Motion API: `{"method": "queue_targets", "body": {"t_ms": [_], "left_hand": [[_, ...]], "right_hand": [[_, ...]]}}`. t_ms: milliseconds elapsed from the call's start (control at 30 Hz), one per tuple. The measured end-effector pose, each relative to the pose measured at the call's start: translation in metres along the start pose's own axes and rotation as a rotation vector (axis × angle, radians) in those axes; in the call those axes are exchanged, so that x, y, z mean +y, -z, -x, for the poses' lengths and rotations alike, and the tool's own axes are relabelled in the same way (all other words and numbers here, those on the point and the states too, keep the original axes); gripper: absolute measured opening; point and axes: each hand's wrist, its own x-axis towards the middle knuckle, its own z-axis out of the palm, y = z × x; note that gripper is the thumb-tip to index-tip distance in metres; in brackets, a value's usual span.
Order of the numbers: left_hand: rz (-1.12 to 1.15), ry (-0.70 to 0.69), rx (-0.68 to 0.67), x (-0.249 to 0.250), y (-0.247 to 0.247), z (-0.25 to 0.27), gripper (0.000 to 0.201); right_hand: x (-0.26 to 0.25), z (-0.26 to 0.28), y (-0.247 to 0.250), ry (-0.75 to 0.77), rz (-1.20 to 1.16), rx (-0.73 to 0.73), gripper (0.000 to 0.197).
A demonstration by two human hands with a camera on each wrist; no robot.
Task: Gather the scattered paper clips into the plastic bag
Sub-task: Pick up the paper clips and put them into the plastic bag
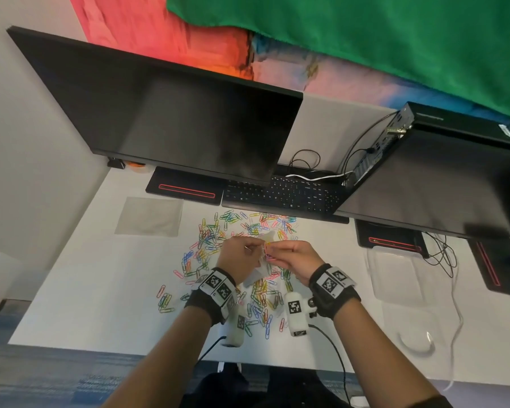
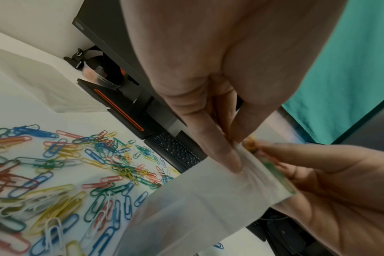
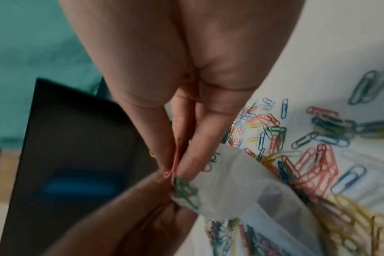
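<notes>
Many coloured paper clips point(image 1: 218, 240) lie scattered over the white desk point(image 1: 86, 290). Above them my left hand point(image 1: 242, 254) pinches the rim of a small clear plastic bag point(image 1: 261, 270), which hangs down between both hands. In the left wrist view its thumb and fingers point(image 2: 230, 155) pinch the plastic bag point(image 2: 197, 207) at the top edge. My right hand point(image 1: 289, 256) pinches a few paper clips point(image 3: 175, 166), red and green, right at the mouth of the plastic bag point(image 3: 241, 187). Whether the clips are inside the opening cannot be told.
A second flat clear bag point(image 1: 149, 216) lies at the back left. A keyboard point(image 1: 280, 195) and two dark monitors point(image 1: 165, 113) stand behind the pile. A clear tray point(image 1: 395, 275) and cables point(image 1: 442, 254) lie at the right. The desk's front edge runs just below my wrists.
</notes>
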Motion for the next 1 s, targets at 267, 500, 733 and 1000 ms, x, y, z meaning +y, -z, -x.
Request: {"method": "queue_targets", "body": {"t_ms": [267,500,733,1000], "left_hand": [[-0.007,-0.007,0.013,0.001,-0.004,0.004,0.019],[-0.026,-0.040,0.008,0.005,-0.004,0.005,0.021],[-0.043,-0.028,0.009,0.004,-0.004,0.007,0.018],[-0.026,0.009,0.034,0.007,0.001,0.006,0.018]], "right_hand": [[0.001,-0.008,-0.013,0.111,0.530,0.223,0.009],[-0.004,-0.004,-0.029,0.197,0.938,0.222,0.023],[-0.007,-0.001,-0.028,0.230,1.076,0.131,0.028],[-0.015,0.007,-0.024,0.338,1.022,0.054,0.027]]}}
